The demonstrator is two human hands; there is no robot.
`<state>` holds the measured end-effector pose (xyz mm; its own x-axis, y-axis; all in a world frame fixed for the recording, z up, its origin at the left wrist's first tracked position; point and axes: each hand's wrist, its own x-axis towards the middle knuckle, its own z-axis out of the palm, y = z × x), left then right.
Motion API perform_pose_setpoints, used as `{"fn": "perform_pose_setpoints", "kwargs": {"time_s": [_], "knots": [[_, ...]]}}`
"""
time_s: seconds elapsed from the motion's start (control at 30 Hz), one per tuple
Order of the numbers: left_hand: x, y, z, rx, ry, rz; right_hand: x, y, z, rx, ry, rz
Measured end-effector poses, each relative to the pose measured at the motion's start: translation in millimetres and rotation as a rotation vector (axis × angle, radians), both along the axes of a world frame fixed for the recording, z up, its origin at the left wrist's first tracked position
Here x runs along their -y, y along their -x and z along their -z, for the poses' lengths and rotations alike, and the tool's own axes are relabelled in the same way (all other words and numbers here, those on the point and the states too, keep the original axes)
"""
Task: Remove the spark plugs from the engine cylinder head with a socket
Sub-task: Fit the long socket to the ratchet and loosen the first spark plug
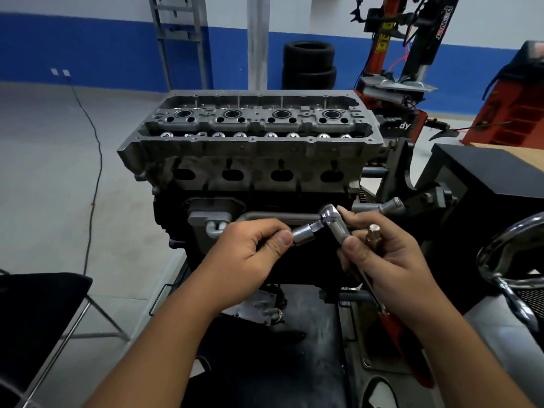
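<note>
Spark plug wells [255,114]: four round dark bores in a row along the top of the cyl head; I can't tell from here whether plugs sit inside.
Chair [44,307]: far left, black seat, thin metal legs.
Cable [94,172]: thin black line running over the grey floor, left of the engine.
Cyl head [250,148]: centre, grey cast alu, rough texture, four oval ports on the near face, row of shiny valve tops behind the near rim. Sits on a black engine block [235,207].
Left hand [250,251]: fingers curled, thumb and fingertips pinching the socket, in front of the block, well below the head.
Socket [304,234]: short chrome cylinder, polished, on the ratchet's drive.
Ratchet [334,219]: chrome head, rounded; red handle end shows below my right wrist.
Right hand [382,260]: wrapped around the ratchet shaft, thumb on top; same grip also holds a brassy hex-tipped piece [373,234] sticking up, looks like a spark plug but I can't be sure.
Tyres [309,64]: black stack by the blue-and-white wall.
Tyre machine [412,54]: red/black, reads "power" on the arm; "dy" shows lower down, rest hidden.
Black box [485,178]: right, matte.
Chrome bar [506,260]: far right, curved, mirror-bright.
</note>
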<state>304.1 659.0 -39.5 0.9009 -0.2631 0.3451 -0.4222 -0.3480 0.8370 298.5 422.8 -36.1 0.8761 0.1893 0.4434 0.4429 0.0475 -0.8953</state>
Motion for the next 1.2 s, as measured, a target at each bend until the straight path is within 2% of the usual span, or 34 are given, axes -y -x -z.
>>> {"fn": "perform_pose_setpoints", "kwargs": {"time_s": [0.13, 0.2, 0.67, 0.83, 0.93, 1.2], "knots": [[4, -1, 3, -0.157, 0.178, 0.124, -1, -1, 0, 0.013, 0.001, -0.038], [5, 0, 2, -0.185, 0.207, 0.149, -2, -1, -1, 0.020, -0.013, -0.052], [19, 8, 5, -0.238, 0.139, 0.061, 3, -2, -1, 0.024, 0.116, -0.072], [28, 10, 3, -0.255, 0.206, 0.130, 9, -7, -2, 0.011, 0.141, -0.087], [37, 11, 5, -0.230, 0.157, 0.125, 9, -7, 1, 0.008, 0.191, -0.103], [41, 23, -2, -0.661, 0.396, 0.289, 31, -6, -9, -0.062, 0.202, -0.235]]}}
